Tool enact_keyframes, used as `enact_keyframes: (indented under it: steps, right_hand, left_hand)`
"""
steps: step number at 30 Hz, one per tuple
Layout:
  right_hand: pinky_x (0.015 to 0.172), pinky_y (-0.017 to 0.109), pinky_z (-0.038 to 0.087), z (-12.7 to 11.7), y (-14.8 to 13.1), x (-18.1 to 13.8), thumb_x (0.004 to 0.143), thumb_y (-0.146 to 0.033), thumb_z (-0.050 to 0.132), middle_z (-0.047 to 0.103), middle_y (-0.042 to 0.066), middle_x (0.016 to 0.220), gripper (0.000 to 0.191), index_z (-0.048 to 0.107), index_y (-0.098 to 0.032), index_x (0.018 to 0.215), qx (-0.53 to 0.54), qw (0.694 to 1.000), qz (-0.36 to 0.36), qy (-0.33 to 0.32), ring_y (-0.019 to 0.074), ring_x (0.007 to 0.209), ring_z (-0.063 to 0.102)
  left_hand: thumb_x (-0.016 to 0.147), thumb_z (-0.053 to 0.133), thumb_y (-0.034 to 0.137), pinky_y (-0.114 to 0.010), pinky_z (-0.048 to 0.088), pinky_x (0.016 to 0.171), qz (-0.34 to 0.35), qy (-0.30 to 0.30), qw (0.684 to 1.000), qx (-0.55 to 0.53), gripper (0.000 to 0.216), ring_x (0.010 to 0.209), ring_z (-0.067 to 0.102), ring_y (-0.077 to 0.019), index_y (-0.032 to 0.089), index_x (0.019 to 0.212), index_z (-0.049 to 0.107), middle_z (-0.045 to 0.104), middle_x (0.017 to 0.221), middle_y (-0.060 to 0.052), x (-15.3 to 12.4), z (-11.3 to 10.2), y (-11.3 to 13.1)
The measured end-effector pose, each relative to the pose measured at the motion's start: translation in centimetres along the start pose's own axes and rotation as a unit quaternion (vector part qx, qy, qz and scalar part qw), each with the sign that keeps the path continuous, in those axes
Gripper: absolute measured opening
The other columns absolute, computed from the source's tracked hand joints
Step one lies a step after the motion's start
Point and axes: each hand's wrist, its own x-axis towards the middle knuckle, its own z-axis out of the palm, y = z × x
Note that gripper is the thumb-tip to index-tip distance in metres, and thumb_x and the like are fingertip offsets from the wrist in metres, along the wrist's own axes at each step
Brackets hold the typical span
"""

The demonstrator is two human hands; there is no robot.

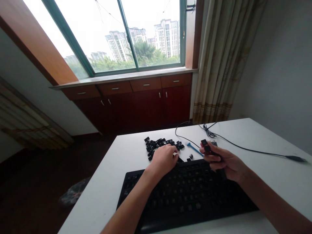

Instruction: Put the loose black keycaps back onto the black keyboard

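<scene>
A black keyboard (185, 191) lies across the white table, with small parts of its key field catching light. Beyond its back edge is a heap of loose black keycaps (152, 146). My left hand (164, 159) reaches down at the heap's near right side, fingers curled; the fingertips and whatever they hold are hidden. Above the keyboard's right back part, my right hand (226, 162) is closed around a slim black tool (214, 154), with a small dark block at its upper end. A blue stick-like tool (195, 149) lies between the hands, near a couple of loose keycaps (190, 157).
A dark cable (243, 148) runs over the table's right side, with a bundled coil (209, 131) near the back edge. Past the table stand red-brown cabinets (146, 104) under a window. A clear plastic bag (74, 191) sits on the floor at left.
</scene>
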Motion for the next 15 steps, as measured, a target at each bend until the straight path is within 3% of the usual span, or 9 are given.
enact_keyframes:
  steps: [4,7,9,12,15]
  right_hand:
    - [0.034,0.003,0.028,0.2,0.5,0.0,0.081,-0.031,0.08,0.056,0.0,0.084,0.027,0.068,-0.011,0.094,-0.019,1.0,0.016,0.01,-0.0014,0.049,0.033]
    - [0.034,0.004,0.029,0.5,1.0,0.1,0.081,-0.03,0.08,0.054,0.0,0.08,0.025,0.069,-0.011,0.092,-0.043,0.999,0.029,0.017,-0.0005,0.049,0.036]
    - [0.035,0.005,0.029,0.6,1.4,0.2,0.081,-0.03,0.079,0.052,-0.002,0.075,0.023,0.07,-0.013,0.093,-0.057,0.998,0.031,0.022,0.0005,0.051,0.038]
    - [0.037,0.006,0.03,0.6,1.7,0.2,0.084,-0.03,0.077,0.05,-0.002,0.073,0.021,0.07,-0.013,0.093,-0.076,0.996,0.028,0.031,0.0016,0.053,0.04]
    - [0.037,0.006,0.03,0.6,1.9,0.3,0.085,-0.032,0.076,0.05,-0.001,0.073,0.023,0.07,-0.012,0.096,-0.09,0.995,0.024,0.035,0.0023,0.054,0.039]
  left_hand:
    - [0.095,0.053,0.032,-0.029,0.053,0.084,0.045,0.024,0.996,-0.076,0.023,0.093,0.067,-0.0169,0.026,0.112,0.068,0.07,0.11,-0.003,-0.2,-1.9,1.3]
    - [0.093,0.059,0.028,-0.024,0.055,0.083,0.145,0.026,0.951,-0.27,0.032,0.096,0.066,-0.0145,0.023,0.124,0.062,0.067,0.117,-0.005,-0.8,-3.2,2.9]
    - [0.09,0.063,0.024,-0.024,0.056,0.084,0.181,0.007,0.927,-0.329,0.038,0.098,0.066,-0.0143,0.022,0.128,0.06,0.067,0.119,-0.006,-1.1,-3.6,3.6]
    - [0.086,0.068,0.022,-0.025,0.057,0.085,0.186,-0.009,0.916,-0.355,0.043,0.097,0.067,-0.0144,0.022,0.129,0.06,0.067,0.118,-0.006,-1.3,-3.5,4.1]
    - [0.085,0.072,0.026,-0.027,0.058,0.086,0.165,0.014,0.92,-0.355,0.043,0.095,0.068,-0.0152,0.022,0.127,0.062,0.068,0.117,-0.006,-1.2,-2.9,4.0]
